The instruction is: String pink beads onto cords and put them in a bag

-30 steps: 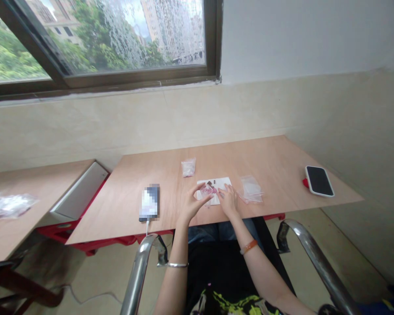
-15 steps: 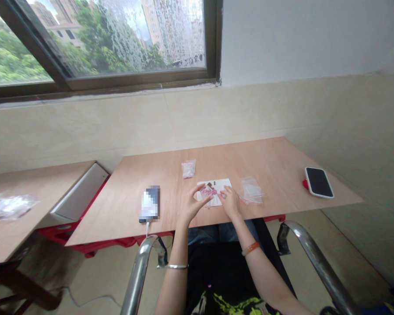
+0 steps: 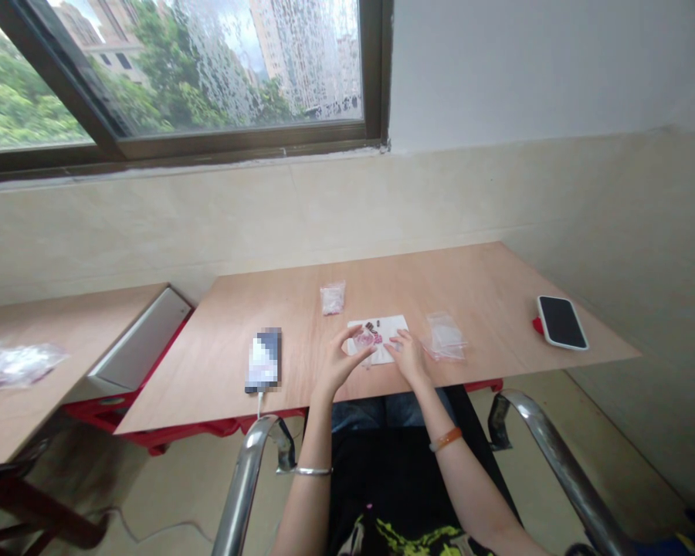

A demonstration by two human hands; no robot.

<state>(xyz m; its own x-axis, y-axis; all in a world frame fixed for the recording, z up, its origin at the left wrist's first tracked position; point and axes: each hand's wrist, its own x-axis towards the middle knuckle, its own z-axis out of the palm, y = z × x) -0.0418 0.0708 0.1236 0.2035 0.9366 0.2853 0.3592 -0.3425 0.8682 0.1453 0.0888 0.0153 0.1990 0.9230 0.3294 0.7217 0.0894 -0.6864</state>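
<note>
A white sheet [image 3: 391, 328] lies on the table between my hands. On it are several small dark brown pieces [image 3: 371, 327] and a cluster of pink bits [image 3: 378, 337]. Beside them is a clear pinkish item [image 3: 362, 338], perhaps a little plastic bag, too small to make out. My left hand [image 3: 341, 361] curves around the sheet's left side, thumb and forefinger wide apart. At the right edge of the sheet is my right hand [image 3: 409, 357], fingers spread, with nothing visible in them. Flat clear plastic bags [image 3: 445, 337] lie just right of it.
Further back sits a filled clear bag [image 3: 332, 298]. A phone with a cable [image 3: 264, 360] lies at left, another phone [image 3: 563, 322] on a red stand at right. Metal armrests [image 3: 244, 486] flank me. A second table [image 3: 110, 320] at left bears plastic bags [image 3: 20, 364].
My right hand has shifted slightly to the right, away from the pink bits. My left hand has barely moved.
</note>
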